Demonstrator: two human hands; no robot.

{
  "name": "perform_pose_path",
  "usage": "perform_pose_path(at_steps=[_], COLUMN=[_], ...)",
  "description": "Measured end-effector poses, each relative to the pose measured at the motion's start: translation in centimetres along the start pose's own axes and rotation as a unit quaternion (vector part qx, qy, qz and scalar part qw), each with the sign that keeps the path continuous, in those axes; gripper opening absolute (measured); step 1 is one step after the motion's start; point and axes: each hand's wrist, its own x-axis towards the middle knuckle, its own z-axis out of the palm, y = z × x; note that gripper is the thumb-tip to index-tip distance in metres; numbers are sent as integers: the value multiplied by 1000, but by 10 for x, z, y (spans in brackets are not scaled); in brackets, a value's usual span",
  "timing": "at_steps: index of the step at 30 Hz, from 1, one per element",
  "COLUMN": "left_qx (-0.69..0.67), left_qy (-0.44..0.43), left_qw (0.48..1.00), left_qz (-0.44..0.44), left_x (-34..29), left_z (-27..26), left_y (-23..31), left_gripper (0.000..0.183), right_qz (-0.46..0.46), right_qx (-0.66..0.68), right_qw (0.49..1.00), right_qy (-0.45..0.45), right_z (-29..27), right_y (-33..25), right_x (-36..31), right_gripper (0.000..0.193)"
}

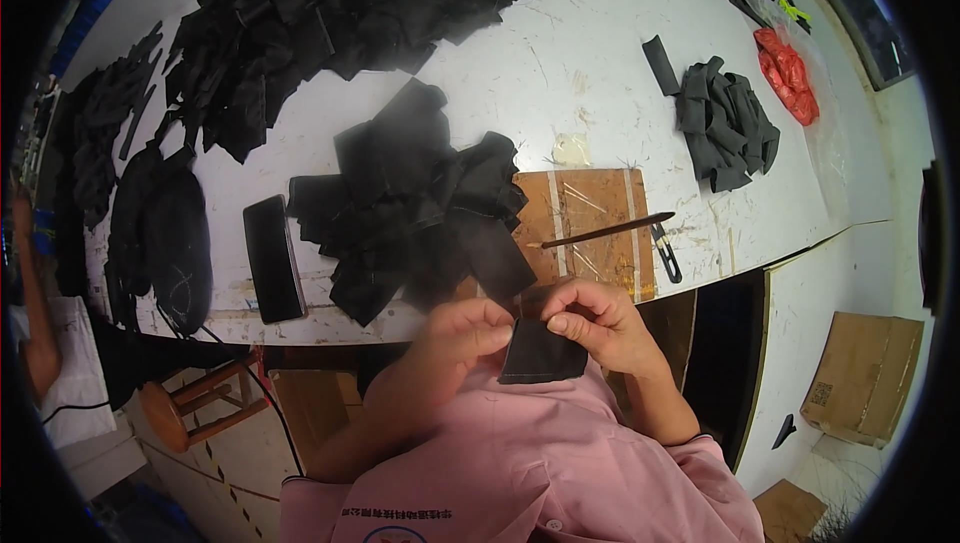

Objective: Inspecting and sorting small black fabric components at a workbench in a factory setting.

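Close to my body, just off the table's front edge, I hold a small black fabric piece (543, 351) with a pale stitched line along its lower edge. My left hand (462, 335) pinches its left upper corner between thumb and fingers. My right hand (597, 323) pinches the upper right side, thumb on the near face. Right beyond my hands lies a loose pile of similar black fabric pieces (410, 203). A brown cardboard sheet (590, 193) sits beside that pile, with a dark slim pointed tool (610, 230) across it and a black-handled cutter (665, 253) at its right edge.
A black phone (273, 259) lies left of the pile. Larger black fabric heaps (330, 13) cover the far left, a smaller heap (725, 123) the right. Farther right is a red plastic bag (787, 76). A wooden stool (200, 408) and a cardboard box (860, 378) stand below the table.
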Motion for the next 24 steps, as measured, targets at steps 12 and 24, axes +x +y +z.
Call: perform_pose_path(at_steps=[12, 24], left_qx=[74, 300], left_qy=[53, 114], left_qw=[996, 946], left_qz=[-12, 38], left_x=[-8, -10], left_z=[-5, -5], left_y=[-6, -8], left_gripper=[12, 7], right_qz=[4, -86], right_qx=[-54, -223], right_qw=[998, 971], right_qy=[-25, -14], right_z=[1, 10], right_y=[0, -4], right_x=[-1, 9], right_gripper=[6, 11])
